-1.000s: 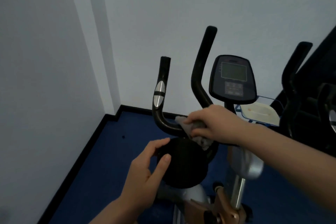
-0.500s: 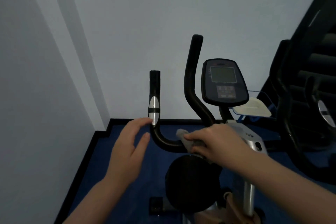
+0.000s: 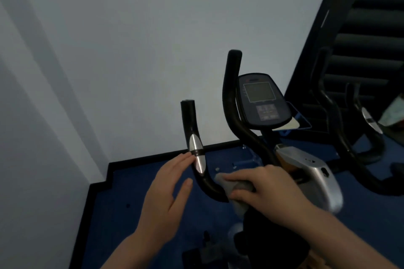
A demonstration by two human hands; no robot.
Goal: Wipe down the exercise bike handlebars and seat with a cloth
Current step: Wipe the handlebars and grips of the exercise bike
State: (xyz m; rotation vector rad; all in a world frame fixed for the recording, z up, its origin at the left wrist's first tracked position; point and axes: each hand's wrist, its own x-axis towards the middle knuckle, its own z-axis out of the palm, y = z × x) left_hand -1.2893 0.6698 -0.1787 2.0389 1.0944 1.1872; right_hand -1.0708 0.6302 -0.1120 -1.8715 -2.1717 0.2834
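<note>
I see my right hand (image 3: 271, 190) curled over a grey cloth (image 3: 238, 188), its fingers (image 3: 242, 178) gripping the cloth against the low curve of the black handlebar (image 3: 207, 183), just where the bar bends toward the bike's centre. My left hand (image 3: 166, 192) hangs open beside the upright end of that same bar, fingers straight and spread, the fingertips next to the silver sensor plate (image 3: 197, 155); whether they actually touch the plate I cannot tell, since the picture is dim and soft there. A second, taller handlebar arm (image 3: 231, 102) rises behind, with the dark console (image 3: 262, 100) just to its right. The black seat (image 3: 262, 240) sits low in view, below my right wrist and partly hidden by it. The floor (image 3: 131, 203) is blue, meeting pale walls (image 3: 131, 50) at a black skirting.
</note>
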